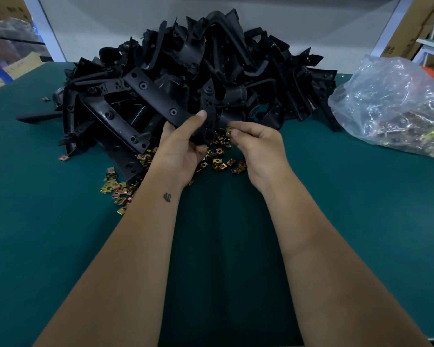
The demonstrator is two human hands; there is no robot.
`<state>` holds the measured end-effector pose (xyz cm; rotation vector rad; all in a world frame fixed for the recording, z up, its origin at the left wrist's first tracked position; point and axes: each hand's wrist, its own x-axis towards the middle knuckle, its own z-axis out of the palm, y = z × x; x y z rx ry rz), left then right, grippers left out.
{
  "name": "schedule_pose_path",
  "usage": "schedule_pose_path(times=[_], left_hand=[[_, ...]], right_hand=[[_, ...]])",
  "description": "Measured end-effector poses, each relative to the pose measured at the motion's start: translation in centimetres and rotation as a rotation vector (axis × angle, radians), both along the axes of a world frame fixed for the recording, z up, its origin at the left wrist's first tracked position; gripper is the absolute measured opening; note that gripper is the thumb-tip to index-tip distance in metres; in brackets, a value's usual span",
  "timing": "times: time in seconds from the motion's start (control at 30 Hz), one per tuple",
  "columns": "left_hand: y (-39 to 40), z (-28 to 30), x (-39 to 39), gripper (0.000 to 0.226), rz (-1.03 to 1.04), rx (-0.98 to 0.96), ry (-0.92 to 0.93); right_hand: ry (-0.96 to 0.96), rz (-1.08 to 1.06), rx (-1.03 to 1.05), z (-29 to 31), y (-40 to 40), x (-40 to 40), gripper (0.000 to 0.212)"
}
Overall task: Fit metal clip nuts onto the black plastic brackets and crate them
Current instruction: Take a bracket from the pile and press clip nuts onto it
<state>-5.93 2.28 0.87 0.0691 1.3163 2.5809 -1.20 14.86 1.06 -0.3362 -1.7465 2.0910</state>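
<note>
Two bare forearms reach from the near edge of the green surface [361, 209] toward its middle, and the stretch of green between and beside them is open. The left hand [179, 149] grips a black plastic bracket [209, 106] by its lower end, thumb pressed on the front face and fingers curled behind, so the bracket stands nearly upright just above the surface. The right hand [256, 146] pinches a single metal clip nut [228, 132] between thumb and fingertips, the grip narrow, right beside the bracket's lower end; whether the nut touches the plastic cannot be told.

Loose clip nuts [218, 160] lie scattered under and just behind both hands, and a second cluster [115, 189] trails toward the left, beside the left forearm. A few stray nuts sit apart near the left edge.

Behind the hands a tall heap of black brackets [191, 71] fills the middle of the surface up to its far edge, with a long flat strip [156, 96] leaning out toward the left hand. A clear plastic bag [391, 106] of more nuts slumps at the far right corner, well apart from the right hand, with open green between them. The near right and near left corners show only green.
</note>
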Motion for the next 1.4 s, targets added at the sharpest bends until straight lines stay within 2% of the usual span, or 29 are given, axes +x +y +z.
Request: schedule_pose_path(times=[0.13,0.23,0.4,0.53,0.77,0.93,1.07,1.27,1.4], left_hand=[[0.03,0.07,0.11,0.032,-0.018,-0.025,0.016],[-0.02,0.05,0.08,0.029,-0.027,-0.033,0.032],[0.04,-0.14,0.06,0.026,-0.062,-0.051,0.063],[0.03,-0.04,0.11,0.032,-0.083,-0.082,0.087],[0.15,0.07,0.41,0.033,-0.123,-0.147,0.123],[0.18,0.23,0.58,0.032,-0.109,-0.173,0.108],[0.18,0.32,0.74,0.031,-0.115,-0.168,0.115],[0.28,0.36,0.81,0.027,-0.102,-0.139,0.082],[0.18,0.46,0.89,0.026,-0.105,-0.121,0.086]], right_hand=[[0.033,0.006,-0.133,0.29,0.05,0.18,0.018],[0.049,0.041,-0.206,0.47,0.11,0.35,0.015],[0.065,0.029,-0.239,0.62,0.0,0.37,0.014],[0.085,0.025,-0.251,0.66,0.12,0.46,0.012],[0.131,0.024,-0.198,0.67,-0.08,0.49,0.013],[0.172,0.033,-0.356,0.88,-0.37,0.4,0.011],[0.18,0.042,-0.418,0.74,-0.62,0.42,0.024],[0.167,0.076,-0.506,0.66,-0.47,0.38,0.014],[0.166,0.101,-0.475,0.6,-0.48,0.31,0.014]])
